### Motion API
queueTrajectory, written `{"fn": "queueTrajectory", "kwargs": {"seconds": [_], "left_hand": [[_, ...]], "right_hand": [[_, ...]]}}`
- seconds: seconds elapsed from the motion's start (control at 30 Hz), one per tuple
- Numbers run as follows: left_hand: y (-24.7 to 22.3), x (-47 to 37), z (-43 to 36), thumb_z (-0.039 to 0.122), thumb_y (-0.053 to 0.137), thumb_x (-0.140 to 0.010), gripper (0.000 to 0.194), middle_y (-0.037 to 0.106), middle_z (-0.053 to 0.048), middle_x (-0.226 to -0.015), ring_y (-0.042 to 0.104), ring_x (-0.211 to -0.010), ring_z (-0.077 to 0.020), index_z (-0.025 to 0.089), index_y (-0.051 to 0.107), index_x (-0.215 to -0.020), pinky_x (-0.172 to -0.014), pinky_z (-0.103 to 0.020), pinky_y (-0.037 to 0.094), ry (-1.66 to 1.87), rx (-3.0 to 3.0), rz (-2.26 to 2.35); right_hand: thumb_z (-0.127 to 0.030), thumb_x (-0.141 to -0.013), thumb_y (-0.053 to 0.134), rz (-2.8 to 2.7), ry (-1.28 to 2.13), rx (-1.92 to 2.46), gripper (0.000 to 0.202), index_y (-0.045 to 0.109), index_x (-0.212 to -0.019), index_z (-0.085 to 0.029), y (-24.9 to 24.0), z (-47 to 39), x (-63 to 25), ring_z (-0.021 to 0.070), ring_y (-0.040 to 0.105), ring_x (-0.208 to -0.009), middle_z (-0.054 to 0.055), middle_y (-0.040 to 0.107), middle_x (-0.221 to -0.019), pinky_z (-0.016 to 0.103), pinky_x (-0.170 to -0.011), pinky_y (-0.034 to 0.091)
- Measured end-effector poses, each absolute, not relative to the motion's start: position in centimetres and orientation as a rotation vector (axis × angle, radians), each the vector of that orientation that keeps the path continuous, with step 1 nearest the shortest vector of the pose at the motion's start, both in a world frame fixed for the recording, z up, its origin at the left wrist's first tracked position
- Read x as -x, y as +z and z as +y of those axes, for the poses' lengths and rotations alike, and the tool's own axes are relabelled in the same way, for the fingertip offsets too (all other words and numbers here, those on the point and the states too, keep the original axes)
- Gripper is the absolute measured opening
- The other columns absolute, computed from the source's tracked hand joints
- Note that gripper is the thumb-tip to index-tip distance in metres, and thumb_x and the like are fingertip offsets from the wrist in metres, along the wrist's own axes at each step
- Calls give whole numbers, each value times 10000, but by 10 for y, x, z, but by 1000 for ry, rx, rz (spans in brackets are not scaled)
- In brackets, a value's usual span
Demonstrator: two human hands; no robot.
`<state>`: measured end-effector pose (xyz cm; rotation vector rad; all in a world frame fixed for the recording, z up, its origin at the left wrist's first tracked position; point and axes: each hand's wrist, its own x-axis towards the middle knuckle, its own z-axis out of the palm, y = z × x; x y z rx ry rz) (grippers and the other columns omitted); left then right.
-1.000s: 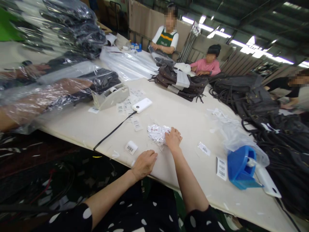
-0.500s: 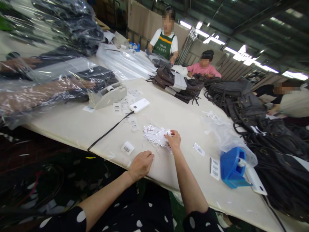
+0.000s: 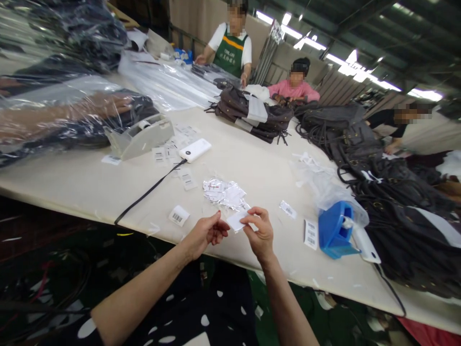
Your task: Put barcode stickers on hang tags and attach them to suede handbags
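Table viewed from head height

The scene is taken in by one head-worn camera, faced forward and down across the table. The left hand and right hand are seen from above at close range, below the middle of the frame. Co-workers and ceiling lights are shown farther off, toward the top.

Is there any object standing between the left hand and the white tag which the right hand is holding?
Nothing visible does. The left hand is just left of the white tag, which the right hand pinches at its opposite side. The shiny pile of tags lies beyond them on the table, not in the gap.
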<state>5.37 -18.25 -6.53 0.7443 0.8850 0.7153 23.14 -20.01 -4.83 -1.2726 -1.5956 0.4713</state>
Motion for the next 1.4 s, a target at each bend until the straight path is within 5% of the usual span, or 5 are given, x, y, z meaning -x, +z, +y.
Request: {"fn": "queueTrajectory", "kwargs": {"seconds": [0.3, 0.57, 0.77, 0.93, 1.4], "left_hand": [[-54, -70, -201, 303, 626, -718, 440, 561, 31, -626, 426, -480, -54, 159, 530, -1123, -483, -187, 314, 857, -787, 816], [-52, -83, -209, 352, 603, -709, 263, 572, 13, -533, 340, -334, -14, 116, 526, -623, -394, -179, 188, 650, -928, 900], [-55, -86, -211, 376, 618, -693, 277, 463, 69, -434, 311, -336, -15, 124, 516, -636, -381, -163, 168, 657, -958, 964], [-54, -91, -214, 360, 634, -675, 290, 614, 4, -650, 356, -315, -10, 127, 530, -812, -357, -167, 179, 576, -829, 874], [-57, -95, -219, 384, 572, -639, 257, 468, 52, -394, 279, -322, -32, 130, 539, -609, -367, -189, 155, 529, -915, 1047]], "right_hand": [[-227, -707, 659, -820, 995, 1164, 139, 569, -803, -183, -56, -236, -200, 132, 535, -694, -2, 593, -747, 282, -669, 441], [-214, -616, 719, -491, 1160, 1091, 227, 565, -778, -176, -55, -235, -202, 120, 556, -665, -10, 633, -740, 257, -652, 428], [-261, -607, 721, -483, 1112, 1187, 179, 625, -714, -155, -56, -230, -218, 113, 521, -645, -18, 627, -687, 253, -659, 398], [-261, -596, 725, -446, 1092, 1210, 159, 632, -670, -156, -57, -228, -220, 107, 492, -613, -31, 601, -627, 250, -628, 381], [-279, -584, 728, -414, 1147, 1240, 175, 644, -660, -146, -71, -232, -217, 109, 485, -577, -14, 610, -619, 256, -594, 389]]}}
